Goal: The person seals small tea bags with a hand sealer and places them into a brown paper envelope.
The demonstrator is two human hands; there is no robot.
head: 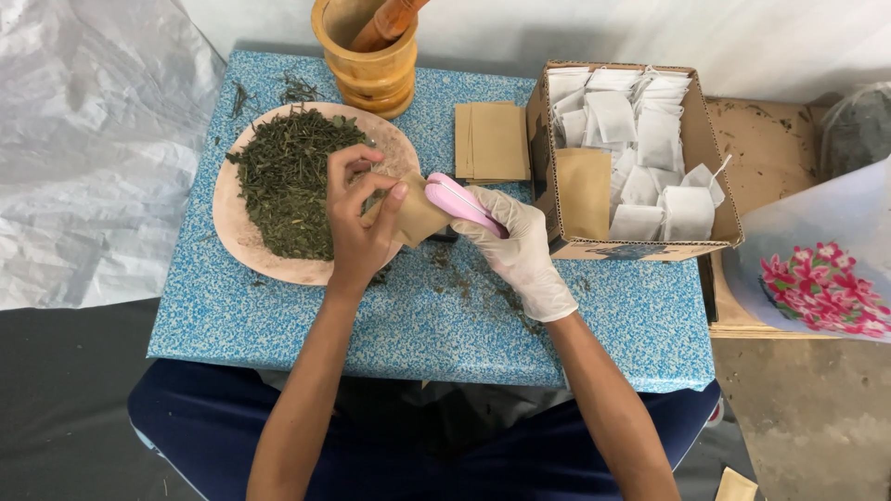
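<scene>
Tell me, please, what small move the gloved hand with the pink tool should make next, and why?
Probably squeeze the pink handheld tool along the open edge of the small brown pouch. The left hand pinches the pouch over the plate of dried leaves, and the gloved right hand holds the tool against its edge.

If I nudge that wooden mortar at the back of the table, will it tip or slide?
The wooden mortar looks thick-walled with a broad stepped base, so it probably slides rather than tips. It seems heavy for its size. The pestle leans loosely inside and may shift or rattle.
</scene>
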